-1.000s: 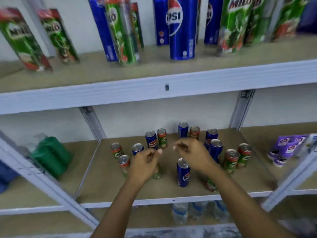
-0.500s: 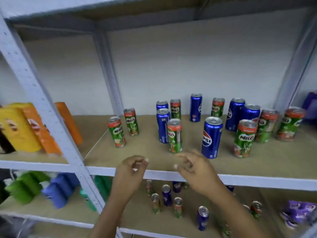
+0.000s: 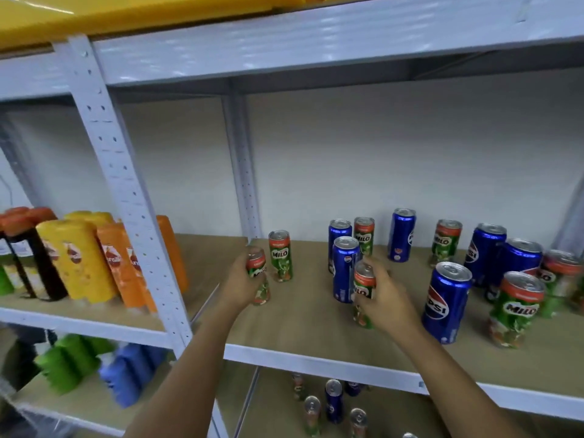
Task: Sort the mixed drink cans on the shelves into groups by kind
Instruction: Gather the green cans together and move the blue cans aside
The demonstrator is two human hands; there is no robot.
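Nearest me, lower shelf (image 3: 271, 387): a few more mixed cans down there, blurry, can't sort kinds reliably. Not touched yet.

Mid shelf (image 3: 303, 330), front: both hands busy. Left hand (image 3: 238, 284) is wrapped round a green Milo can (image 3: 257, 276) at the shelf's left end; right hand (image 3: 384, 300) is curled round a second Milo can (image 3: 363, 290). Can't tell if either can's base is off the board.

Risks from here, my read:
- Right-hand can sits just beside a blue Pepsi can (image 3: 344, 268), w/ another blue can (image 3: 338, 235) and a Milo (image 3: 364, 235) close behind. Lift w/ a sideways swing = knuckles clip the blue one; slim tall cans, prob topple easy, domino into the row.
- Big front Pepsi can (image 3: 446, 303) stands near my right wrist; pulling the elbow back wide could knock it off the shelf edge.
- Left-hand can is just beside a standing Milo can (image 3: 280, 256). Setting down too close or tilted tips both.
- Two cans at once = split attention, looser grip.

Farther back: lone Pepsi (image 3: 402, 235) and Milo (image 3: 445, 241) near the wall, still mixed; right cluster (image 3: 518, 270) blurred. Reaching over front cans to get these is the next knock-over hazard.
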